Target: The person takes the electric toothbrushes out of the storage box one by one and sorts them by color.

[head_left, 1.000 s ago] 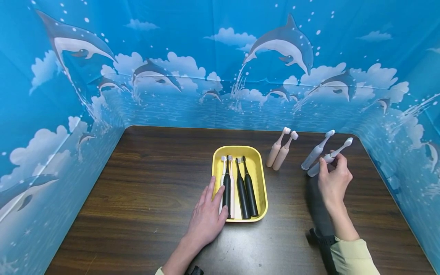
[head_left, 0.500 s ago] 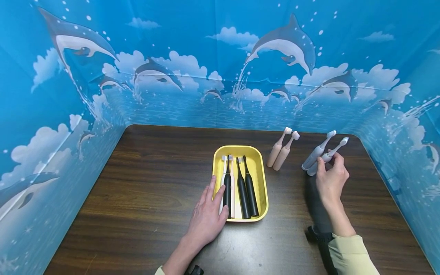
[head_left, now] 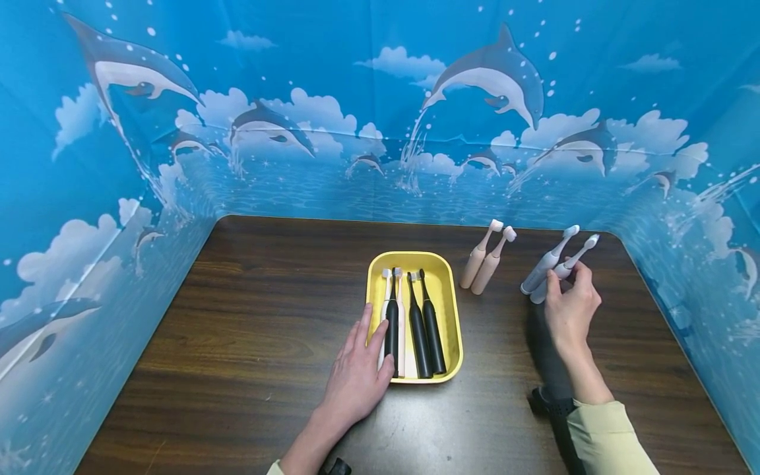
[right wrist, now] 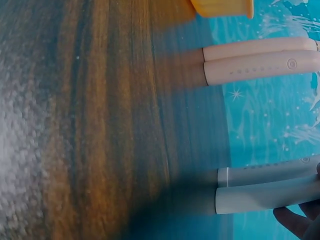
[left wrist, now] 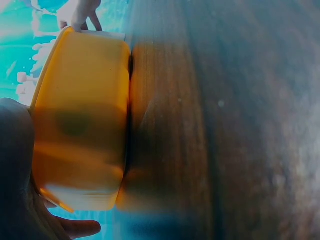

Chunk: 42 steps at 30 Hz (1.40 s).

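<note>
At the right of the head view, my right hand [head_left: 573,309] pinches a white electric toothbrush [head_left: 564,269] between thumb and fingers. It stands nearly upright, tilted a little to the right, its base close to a pale blue-grey electric toothbrush [head_left: 541,272] just left of it. In the right wrist view the two handles overlap, the held toothbrush [right wrist: 265,196] nearer the camera. My left hand [head_left: 359,371] lies over the left rim of a yellow tray [head_left: 456,330], fingers extended. Inside the tray lie several toothbrushes, among them a black one [head_left: 418,333] and a pink one [head_left: 400,336].
Two pink electric toothbrushes [head_left: 485,274] stand upright between the tray and the right hand. Everything is on a dark wood table [head_left: 267,316]. A blue dolphin-print curtain [head_left: 332,178] borders the table at the back and sides.
The right hand has shifted slightly left, bringing the white toothbrush more upright and closer to the blue-grey one. My left hand and the tray stay in place.
</note>
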### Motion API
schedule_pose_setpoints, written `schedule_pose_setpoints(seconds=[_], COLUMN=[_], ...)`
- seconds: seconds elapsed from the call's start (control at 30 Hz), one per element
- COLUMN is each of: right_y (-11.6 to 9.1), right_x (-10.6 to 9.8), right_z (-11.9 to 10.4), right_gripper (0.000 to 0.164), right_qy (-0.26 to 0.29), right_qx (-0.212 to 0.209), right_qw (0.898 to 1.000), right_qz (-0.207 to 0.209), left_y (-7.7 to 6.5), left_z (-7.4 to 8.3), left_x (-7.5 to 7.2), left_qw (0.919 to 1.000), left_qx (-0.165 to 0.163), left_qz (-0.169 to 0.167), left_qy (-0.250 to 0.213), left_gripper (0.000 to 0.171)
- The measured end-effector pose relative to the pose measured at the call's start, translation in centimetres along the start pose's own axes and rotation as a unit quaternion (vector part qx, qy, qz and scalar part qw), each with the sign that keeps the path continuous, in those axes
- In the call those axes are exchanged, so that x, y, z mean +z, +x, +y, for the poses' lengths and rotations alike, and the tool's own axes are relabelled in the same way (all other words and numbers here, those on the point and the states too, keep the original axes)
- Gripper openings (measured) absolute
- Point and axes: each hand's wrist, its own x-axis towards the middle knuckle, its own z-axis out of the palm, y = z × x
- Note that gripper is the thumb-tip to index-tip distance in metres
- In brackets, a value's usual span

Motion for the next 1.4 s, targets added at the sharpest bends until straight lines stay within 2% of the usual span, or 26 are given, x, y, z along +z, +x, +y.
schedule_pose_setpoints(seconds=[0.33,0.63,0.8,1.0,1.17,1.3,1.4], right_y=[0.2,-0.1,0.2,0.6,0.7,0.3,-0.3], right_x=[0.0,-0.1,-0.5,-1.2,-1.5,-1.5,-1.4], right_z=[0.1,-0.1,-0.6,-1.6,-3.2,-5.2,-6.9], right_gripper=[0.036,0.045,0.054,0.057,0.054,0.048,0.046], right_qy=[-0.002,0.003,0.036,0.064,0.081,0.084,0.095], right_qx=[0.003,0.056,0.072,0.01,-0.055,-0.114,-0.143], right_qw=[1.0,0.998,0.997,0.997,0.989,0.981,0.975], right_qz=[-0.018,-0.04,-0.02,0.04,0.11,0.135,0.14], left_y=[0.0,0.0,0.0,0.0,0.0,0.0,0.0], left_z=[0.0,0.0,0.1,0.0,0.0,0.0,0.0], left_x=[-0.1,0.0,0.0,0.0,0.0,0.1,0.0], left_qw=[1.0,1.0,1.0,1.0,1.0,1.0,1.0], left_qx=[-0.003,0.0,0.001,-0.002,0.0,-0.001,-0.001], left_qz=[0.002,0.003,0.001,0.001,0.0,-0.002,-0.001], left_qy=[-0.001,-0.002,-0.003,-0.001,-0.002,-0.001,-0.003], left_gripper=[0.057,0.057,0.057,0.057,0.057,0.057,0.057])
